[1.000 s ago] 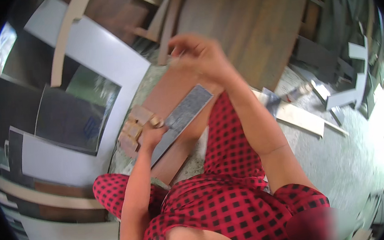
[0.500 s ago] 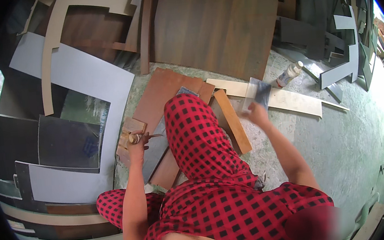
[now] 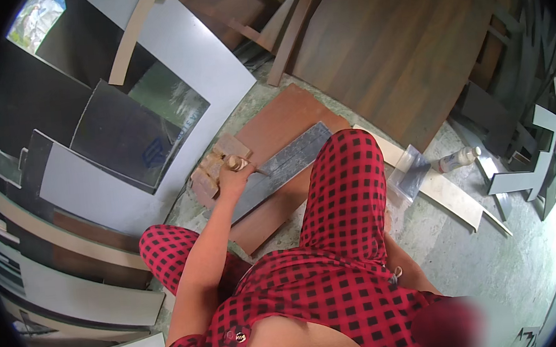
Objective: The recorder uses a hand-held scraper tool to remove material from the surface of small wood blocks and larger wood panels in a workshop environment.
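Observation:
My left hand [image 3: 234, 179] is closed round a wooden-handled tool [image 3: 236, 162], whose thin blade points right. The tool is over the left edge of a long dark grey slab [image 3: 293, 155]. That slab lies slantwise on reddish-brown boards [image 3: 273, 116]. Small wooden blocks [image 3: 208, 169] sit just left of the hand. My right forearm [image 3: 406, 265] goes behind my raised knee, which hides the hand. Beyond the knee, a clear plastic sheet [image 3: 410, 172] lies across a pale strip of board [image 3: 452, 198], beside a white bottle [image 3: 456, 159] tipped on its side.
A large brown wood-grain panel [image 3: 392, 38] lies at the far side. White and black sheets [image 3: 208, 54] are stacked at the left. Grey offcuts [image 3: 534, 157] crowd the right. Speckled floor [image 3: 504, 259] shows at the right front.
The view has turned, so the scene sits further right and tilted. My right hand has left the plastic sheet and gone behind my knee. The orange-brown wooden bar no longer shows.

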A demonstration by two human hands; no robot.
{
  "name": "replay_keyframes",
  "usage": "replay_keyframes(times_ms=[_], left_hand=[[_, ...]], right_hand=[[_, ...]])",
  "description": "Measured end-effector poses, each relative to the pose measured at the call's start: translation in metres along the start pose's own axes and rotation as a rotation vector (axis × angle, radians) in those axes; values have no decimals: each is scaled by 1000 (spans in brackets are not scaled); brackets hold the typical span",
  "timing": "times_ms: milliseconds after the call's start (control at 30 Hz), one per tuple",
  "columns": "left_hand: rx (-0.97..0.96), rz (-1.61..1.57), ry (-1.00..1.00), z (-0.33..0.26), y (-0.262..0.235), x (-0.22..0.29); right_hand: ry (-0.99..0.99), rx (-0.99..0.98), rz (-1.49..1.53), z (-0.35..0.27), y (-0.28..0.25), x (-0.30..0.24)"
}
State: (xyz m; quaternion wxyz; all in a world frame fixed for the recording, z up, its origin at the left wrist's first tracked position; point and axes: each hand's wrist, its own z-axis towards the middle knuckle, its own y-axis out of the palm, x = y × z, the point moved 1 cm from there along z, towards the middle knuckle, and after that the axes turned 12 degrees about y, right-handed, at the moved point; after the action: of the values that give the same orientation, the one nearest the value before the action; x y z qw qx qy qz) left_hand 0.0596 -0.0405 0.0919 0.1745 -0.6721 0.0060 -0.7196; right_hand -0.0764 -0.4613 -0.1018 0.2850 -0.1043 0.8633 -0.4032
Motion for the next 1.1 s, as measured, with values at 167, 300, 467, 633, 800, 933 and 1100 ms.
replay_keyframes(times_ms=[167,300,467,633,800,933,1100], left_hand=[[-7,-107,-82,8,-4,-2],[18,-159,-147,13,-5,1],[-34,-107,-137,16,-2,2],[13,-68,-6,19,-2,-12],[42,-62,70,23,-6,-29],[24,-143,7,20,-2,-32],[33,-144,59,20,1,-32]], right_hand=[[192,-1121,1084,-6,-69,-10],[110,-1147,1148,-24,-130,-46],[-244,-1250,1390,-37,-185,-106],[-424,-1046,1229,-57,-244,-169],[-785,-845,1182,-113,-276,-252],[-926,-1191,1054,-159,-265,-320],[-608,-1207,970,-177,-209,-345]])
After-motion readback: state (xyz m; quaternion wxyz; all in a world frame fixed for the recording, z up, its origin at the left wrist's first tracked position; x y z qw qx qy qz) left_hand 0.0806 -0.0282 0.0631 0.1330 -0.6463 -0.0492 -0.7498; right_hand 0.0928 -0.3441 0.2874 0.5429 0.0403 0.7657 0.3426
